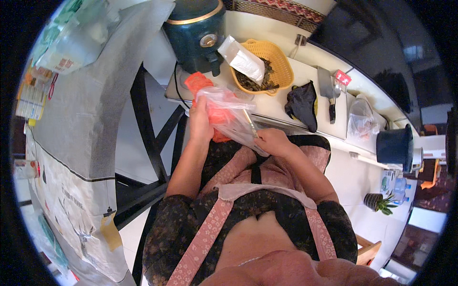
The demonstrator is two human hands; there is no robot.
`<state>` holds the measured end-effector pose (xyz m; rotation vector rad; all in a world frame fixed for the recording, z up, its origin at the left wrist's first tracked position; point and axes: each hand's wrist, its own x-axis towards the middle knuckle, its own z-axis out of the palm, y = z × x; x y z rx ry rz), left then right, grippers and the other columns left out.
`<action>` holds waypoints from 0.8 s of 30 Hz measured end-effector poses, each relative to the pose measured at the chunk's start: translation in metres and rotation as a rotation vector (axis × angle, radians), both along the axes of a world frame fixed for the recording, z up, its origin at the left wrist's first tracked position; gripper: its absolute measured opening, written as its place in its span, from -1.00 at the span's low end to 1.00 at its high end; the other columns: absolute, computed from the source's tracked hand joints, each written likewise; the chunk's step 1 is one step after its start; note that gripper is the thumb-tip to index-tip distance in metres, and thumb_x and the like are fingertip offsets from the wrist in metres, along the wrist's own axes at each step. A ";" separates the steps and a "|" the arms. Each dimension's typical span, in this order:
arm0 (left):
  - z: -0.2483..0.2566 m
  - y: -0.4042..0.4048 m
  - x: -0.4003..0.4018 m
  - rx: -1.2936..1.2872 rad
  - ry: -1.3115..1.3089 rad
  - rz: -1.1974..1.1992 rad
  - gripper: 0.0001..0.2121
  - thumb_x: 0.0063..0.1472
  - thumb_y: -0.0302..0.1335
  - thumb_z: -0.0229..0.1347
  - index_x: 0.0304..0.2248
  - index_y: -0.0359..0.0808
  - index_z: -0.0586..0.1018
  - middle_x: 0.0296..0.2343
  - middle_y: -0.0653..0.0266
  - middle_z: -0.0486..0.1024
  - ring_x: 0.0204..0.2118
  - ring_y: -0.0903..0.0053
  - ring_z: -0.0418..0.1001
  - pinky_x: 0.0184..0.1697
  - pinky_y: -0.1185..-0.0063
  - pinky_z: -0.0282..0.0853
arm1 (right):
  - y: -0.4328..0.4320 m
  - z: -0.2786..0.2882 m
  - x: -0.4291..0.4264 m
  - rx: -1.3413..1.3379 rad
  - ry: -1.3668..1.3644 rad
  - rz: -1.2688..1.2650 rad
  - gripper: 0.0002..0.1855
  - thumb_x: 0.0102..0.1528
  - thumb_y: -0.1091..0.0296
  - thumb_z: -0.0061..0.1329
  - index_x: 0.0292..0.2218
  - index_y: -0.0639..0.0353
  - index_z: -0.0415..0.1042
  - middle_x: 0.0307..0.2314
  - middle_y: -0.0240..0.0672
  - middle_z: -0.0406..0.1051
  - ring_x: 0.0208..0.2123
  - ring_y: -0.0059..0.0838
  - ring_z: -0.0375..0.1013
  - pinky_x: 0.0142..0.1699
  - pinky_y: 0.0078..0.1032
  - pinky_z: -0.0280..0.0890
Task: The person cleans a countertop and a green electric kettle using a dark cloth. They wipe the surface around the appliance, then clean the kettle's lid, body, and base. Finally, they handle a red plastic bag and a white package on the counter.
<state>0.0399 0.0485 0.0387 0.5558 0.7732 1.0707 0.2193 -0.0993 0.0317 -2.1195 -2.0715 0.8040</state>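
Observation:
My left hand [201, 119] grips a bunched clear plastic bag [229, 100] together with a red-orange net-like material [198, 81], part of which shows through the film. My right hand [272, 142] holds a thin pale stick-like item [249, 121] at the lower part of the bag; whether it is a utensil handle cannot be told. Beyond my hands stands a yellow plastic basket [284, 68] with dark dried pieces [270, 85] in it. A white packet [243, 60] leans across the basket's left side. The bag's exact contents are hidden by its folds.
A dark green air fryer [193, 39] stands behind my left hand. On the counter to the right lie a black cloth-like item [303, 103], a cleaver [326, 87] and a clear plastic bag [361, 119]. A cloth-covered table [96, 118] borders the left; a potted plant [374, 202] stands at right.

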 end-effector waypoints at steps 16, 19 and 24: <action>-0.055 0.015 -0.033 -0.032 0.201 0.095 -0.77 0.16 -0.49 -0.04 -0.21 -0.43 0.45 -0.34 0.26 0.46 -0.33 0.56 0.44 -0.24 0.58 0.37 | 0.005 0.023 -0.003 0.316 0.104 -0.036 -0.75 0.05 0.16 -0.16 -0.47 0.16 0.37 -0.56 -0.15 0.37 -0.46 -0.09 0.38 -0.40 -0.25 0.26; -0.045 0.002 -0.025 0.062 0.131 -0.015 -0.72 0.18 -0.46 -0.06 -0.13 -0.43 0.38 -0.26 0.23 0.43 -0.24 0.56 0.41 -0.15 0.58 0.32 | 0.014 0.011 -0.008 0.102 0.047 0.067 -0.76 0.06 0.11 -0.20 -0.46 0.05 0.38 -0.60 -0.17 0.39 -0.51 -0.09 0.39 -0.43 -0.23 0.26; -0.024 0.006 -0.042 0.448 0.114 -0.453 -0.56 0.08 -0.47 0.09 -0.04 -0.38 0.29 -0.18 0.25 0.38 -0.14 0.59 0.33 -0.05 0.57 0.25 | 0.029 0.036 -0.023 0.029 0.166 0.072 -0.75 0.04 0.16 -0.15 -0.48 0.15 0.38 -0.61 -0.10 0.36 -0.52 -0.07 0.37 -0.45 -0.30 0.25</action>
